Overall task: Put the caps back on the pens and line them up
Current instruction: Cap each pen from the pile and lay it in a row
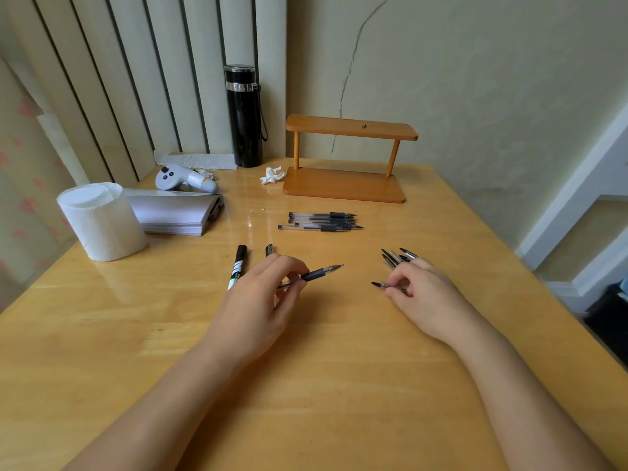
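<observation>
On the wooden table (339, 385) nothing is capped yet: left hand (258, 300) grips a bare pen (314, 274), right hand (421, 294) pinches one cap (382, 284) beside the cap pile (396, 256), while uncapped pens (321, 220) lie behind.

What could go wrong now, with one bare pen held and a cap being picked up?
1. The left hand holds an uncapped pen with its tip exposed; it might mark the table or skin.
2. The right hand pinches one small cap by its end; it could slip while being fitted.
3. The loose caps lie just past the right hand's knuckles, so a nudge might scatter them.
</observation>
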